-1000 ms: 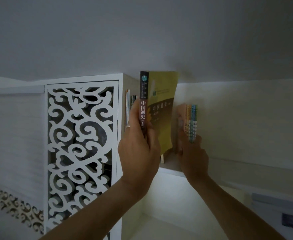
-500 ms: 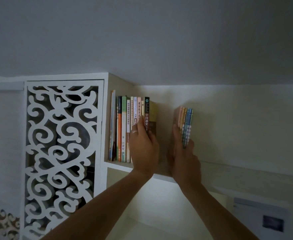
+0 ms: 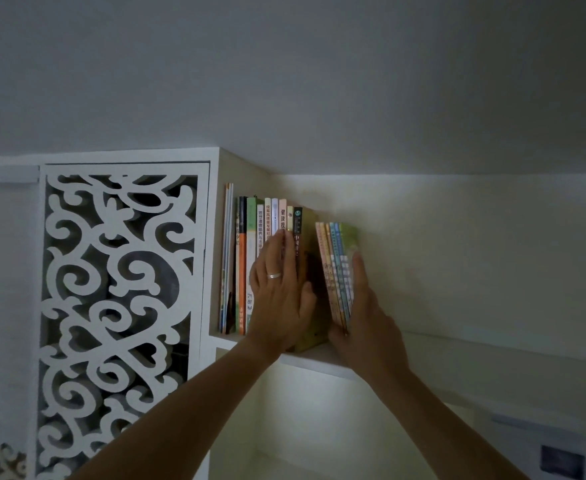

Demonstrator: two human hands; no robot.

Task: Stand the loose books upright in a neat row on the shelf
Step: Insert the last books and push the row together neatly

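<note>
A row of upright books [image 3: 246, 265] stands at the left end of a high white shelf [image 3: 319, 362]. The dark-spined yellow book [image 3: 298, 223] is the last in that row. My left hand [image 3: 279, 292] lies flat with straight fingers against the spines, a ring on one finger. A gap separates the row from a small bundle of thin colourful books [image 3: 336, 268], which leans slightly. My right hand [image 3: 364, 317] holds this bundle at its lower right, fingers up its right side and thumb at its base.
A white cabinet with a carved scroll-pattern door [image 3: 118, 306] stands left of the shelf. The ceiling [image 3: 319, 81] hangs close above the books. The shelf runs on bare to the right along the wall [image 3: 492, 271]. A dark framed object [image 3: 561, 465] sits at lower right.
The yellow book went from held out in front of the shelf into the row's right end. My left hand let go and flattened on the spines. My right hand stayed on the thin bundle.
</note>
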